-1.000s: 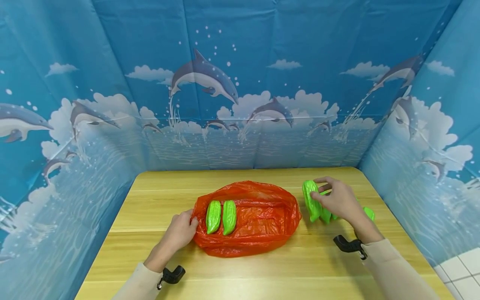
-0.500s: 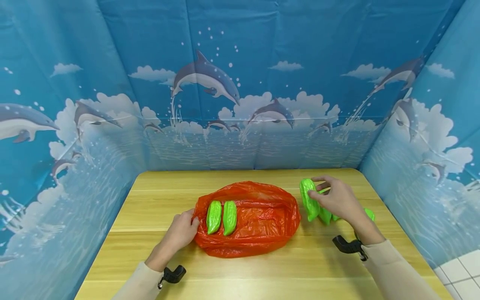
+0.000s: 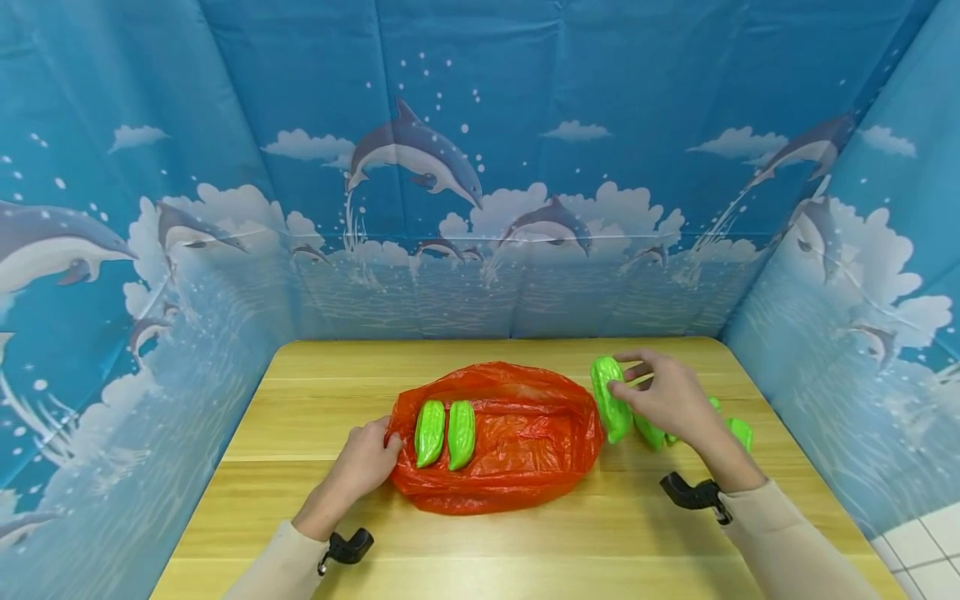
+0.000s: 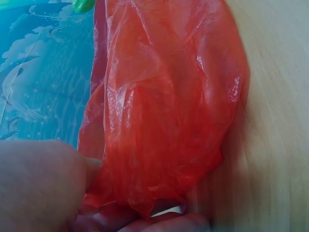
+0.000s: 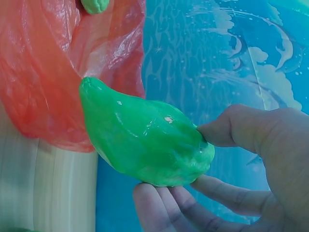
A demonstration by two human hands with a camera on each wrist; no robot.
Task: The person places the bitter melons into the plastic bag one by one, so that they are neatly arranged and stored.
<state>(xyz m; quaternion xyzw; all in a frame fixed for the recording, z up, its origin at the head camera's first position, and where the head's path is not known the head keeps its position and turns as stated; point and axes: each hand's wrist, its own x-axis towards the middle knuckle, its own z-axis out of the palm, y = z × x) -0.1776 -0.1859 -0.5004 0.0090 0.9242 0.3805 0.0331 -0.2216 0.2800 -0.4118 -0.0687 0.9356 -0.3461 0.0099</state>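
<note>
An orange-red plastic bag (image 3: 525, 487) lies spread open on the wooden table. My left hand (image 3: 358, 460) pinches its left edge; in the left wrist view, bunched bag film (image 4: 159, 96) runs down between thumb and fingers. Two glossy bright green toy bitter melons (image 3: 461, 433) rest side by side in the bag's left half. Just off the bag's right rim, my right hand (image 3: 667, 398) holds a third bitter melon (image 5: 145, 140) by its blunt end, thumb on one side and fingers on the other. Its narrow tip points toward the bag in the right wrist view.
Several more green bitter melons (image 3: 741, 432) lie under and behind the right hand, partly hidden. A blue dolphin-print curtain (image 3: 510, 275) surrounds the back and sides of the table (image 3: 480, 550). Black wrist mounts (image 3: 348, 547) sit on both wrists.
My right hand has moved slightly left with the bitter melon, nearer the bag's right rim, uncovering more of the ones behind it. The left hand keeps its grip on the bag.
</note>
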